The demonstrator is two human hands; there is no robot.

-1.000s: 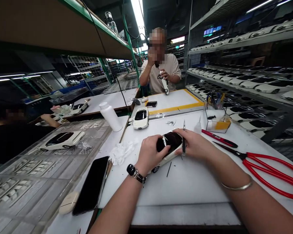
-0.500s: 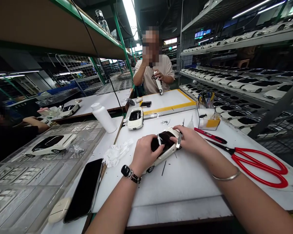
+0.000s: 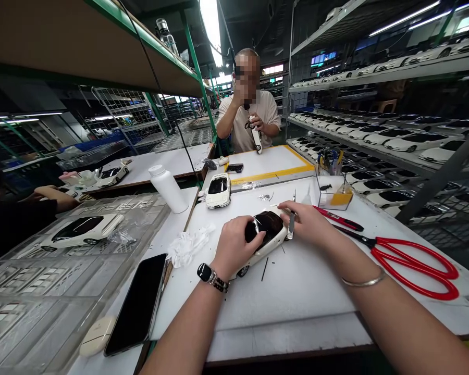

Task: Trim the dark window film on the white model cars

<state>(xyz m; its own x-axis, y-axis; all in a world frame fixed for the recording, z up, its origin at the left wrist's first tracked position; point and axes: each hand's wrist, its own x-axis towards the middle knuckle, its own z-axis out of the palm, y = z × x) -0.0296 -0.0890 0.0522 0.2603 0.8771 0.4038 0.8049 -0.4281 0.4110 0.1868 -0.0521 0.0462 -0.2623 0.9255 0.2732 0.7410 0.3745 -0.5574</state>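
A white model car with a dark roof and windows stands on the white worktop, its length slanting away to the right. My left hand is wrapped over its near end, with the thumb against the dark glass. At the car's far right end, the fingertips of my right hand touch the body. Silver tweezers are tucked in that same hand, pointed end away from me. What the right fingertips press on is hidden.
Red-handled scissors and a red cutter lie at right, near a clear tool box. A second white car, crumpled tissue, a white bottle and a phone are leftward. A co-worker sits opposite.
The tweezers have turned slightly more upright as my right hand shifted a little. My left hand keeps its hold on the car. The whole view has moved slightly.
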